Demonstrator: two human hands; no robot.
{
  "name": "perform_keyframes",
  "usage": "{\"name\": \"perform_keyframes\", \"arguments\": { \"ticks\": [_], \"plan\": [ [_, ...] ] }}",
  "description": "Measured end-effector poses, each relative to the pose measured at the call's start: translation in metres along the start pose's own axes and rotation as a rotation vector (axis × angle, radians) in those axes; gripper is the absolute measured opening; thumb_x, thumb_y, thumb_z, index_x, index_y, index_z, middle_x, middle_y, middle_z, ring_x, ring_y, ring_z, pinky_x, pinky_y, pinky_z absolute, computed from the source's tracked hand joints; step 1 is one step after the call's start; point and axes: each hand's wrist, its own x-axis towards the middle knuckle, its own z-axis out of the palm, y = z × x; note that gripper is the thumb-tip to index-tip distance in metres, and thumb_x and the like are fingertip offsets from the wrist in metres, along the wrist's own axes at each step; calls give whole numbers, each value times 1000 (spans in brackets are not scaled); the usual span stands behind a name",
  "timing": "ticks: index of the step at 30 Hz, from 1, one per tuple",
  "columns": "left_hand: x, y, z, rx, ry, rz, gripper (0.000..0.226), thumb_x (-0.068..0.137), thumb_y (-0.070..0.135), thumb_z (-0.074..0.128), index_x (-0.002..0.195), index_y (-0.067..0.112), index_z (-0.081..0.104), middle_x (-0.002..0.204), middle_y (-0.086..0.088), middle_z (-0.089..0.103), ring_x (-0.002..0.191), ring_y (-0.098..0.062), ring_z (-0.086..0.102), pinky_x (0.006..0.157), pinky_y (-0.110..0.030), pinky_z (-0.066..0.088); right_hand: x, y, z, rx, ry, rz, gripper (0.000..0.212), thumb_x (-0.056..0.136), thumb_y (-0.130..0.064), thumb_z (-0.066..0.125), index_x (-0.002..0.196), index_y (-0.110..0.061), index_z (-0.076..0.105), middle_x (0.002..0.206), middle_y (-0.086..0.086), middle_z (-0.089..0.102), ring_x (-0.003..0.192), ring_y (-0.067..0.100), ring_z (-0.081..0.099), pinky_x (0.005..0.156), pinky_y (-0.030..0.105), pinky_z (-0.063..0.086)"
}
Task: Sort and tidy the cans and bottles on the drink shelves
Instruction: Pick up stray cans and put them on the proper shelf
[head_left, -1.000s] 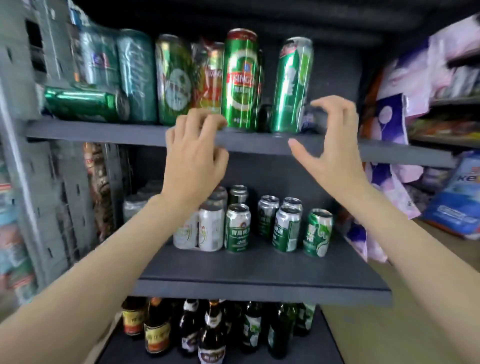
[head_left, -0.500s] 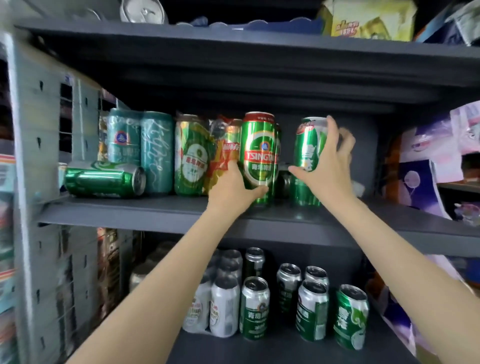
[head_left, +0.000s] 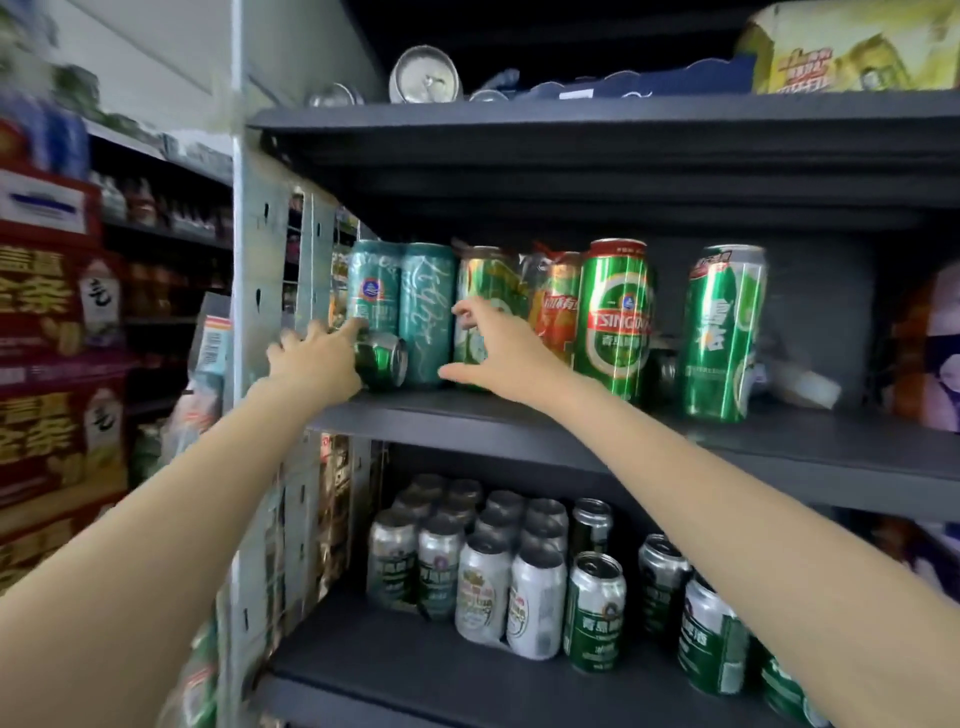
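Both bare arms stretch forward and upward, nearly straight. The left hand (head_left: 317, 358) reaches furthest left, its fingers (head_left: 349, 328) laid over the end of a green can lying on its side (head_left: 382, 361). The right hand (head_left: 493, 351) hangs spread, thumb low, fingers loose, gripping nothing.

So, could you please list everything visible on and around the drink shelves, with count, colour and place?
Lying can: one, green, middle shelf, left end, on its side.
Teal cans: two, upright, behind the lying can.
Tsingtao can: one, green and red, upright, middle shelf.
Lone can: one, green, upright, further right.
Short cans: many, silver and green, lower shelf.
Top-shelf can: one, silver, on its side.
Carton: one, yellow, top shelf, right.
Red boxes: several, stacked, far left.
Left hand: grips the lying can.
Right hand: open, reaching toward the wrapped green cans.
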Motion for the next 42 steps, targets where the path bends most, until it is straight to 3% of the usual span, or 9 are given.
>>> {"name": "perform_keyframes", "arguments": {
  "ticks": [3, 6, 9, 17, 23, 30, 33, 37, 42],
  "plan": [
    [2, -15, 0, -18, 38, 8, 73, 88, 2, 47, 148, 22, 11, 140, -27, 28, 125, -45, 34, 100, -48, 35, 32, -12, 28, 149, -193, 62, 83, 82, -37, 70, 145, -14, 21, 150, 8, 31, 133, 25, 36, 102, 31, 32],
    [-5, -25, 14, -175, 27, 45, 78, 86, -6, 43, 149, 27, 11, 150, -24, 13, 134, -44, 22, 107, -48, 28, 52, -20, 54, 157, -233, 137, 87, 77, -39, 73, 144, -14, 23, 148, 10, 32, 132, 28, 36, 103, 36, 34],
    [-12, -31, 21, -396, 81, 60, 76, 85, -10, 41, 146, 29, 19, 153, -18, 11, 135, -42, 25, 108, -48, 31, 54, -24, 63, 193, -93, 168, 77, 72, -35, 79, 133, -14, 37, 135, 10, 44, 121, 26, 43, 94, 33, 39],
    [-55, -7, 26, -678, 494, 278, 44, 83, 0, 52, 126, 9, 49, 121, -11, 53, 98, -25, 56, 89, -37, 43, -38, -36, -10, 688, 449, 220, 39, 79, -26, 72, 107, -16, 48, 103, -1, 50, 88, 11, 49, 70, 23, 41],
    [-111, 51, 78, -502, 535, 569, 35, 80, 12, 39, 111, 8, 56, 115, -12, 53, 105, -25, 40, 85, -41, 37, -186, -1, -49, 332, 172, 267, 38, 69, -35, 78, 99, -26, 55, 78, -7, 44, 61, -7, 45, 55, 6, 32],
    [-135, 94, 102, -353, 622, 672, 37, 74, 11, 39, 105, 8, 60, 126, -17, 49, 116, -33, 36, 92, -43, 28, -234, 84, 33, -141, -75, 626, 57, 70, -35, 79, 111, -1, 59, 99, 6, 51, 94, 16, 45, 74, 25, 35],
    [-137, 95, 98, -304, 599, 652, 34, 74, 11, 40, 102, 7, 61, 126, -19, 51, 116, -32, 35, 93, -44, 26, -230, 111, 56, -129, -113, 757, 66, 72, -35, 78, 125, -8, 52, 119, 8, 55, 109, 22, 52, 88, 29, 42],
    [-141, 88, 95, -275, 571, 674, 27, 70, 4, 56, 96, 6, 62, 128, -18, 51, 116, -30, 35, 95, -45, 25, -233, 128, 71, -142, -64, 809, 61, 79, -27, 71, 133, -14, 44, 118, 11, 59, 111, 27, 54, 87, 33, 45],
    [-146, 86, 87, -256, 542, 694, 30, 65, 2, 65, 95, 6, 62, 127, -19, 52, 116, -29, 35, 94, -44, 23, -249, 113, 74, -265, -156, 724, 61, 89, -18, 58, 143, -13, 30, 150, 12, 24, 137, 30, 27, 111, 37, 31]
  ]
}}
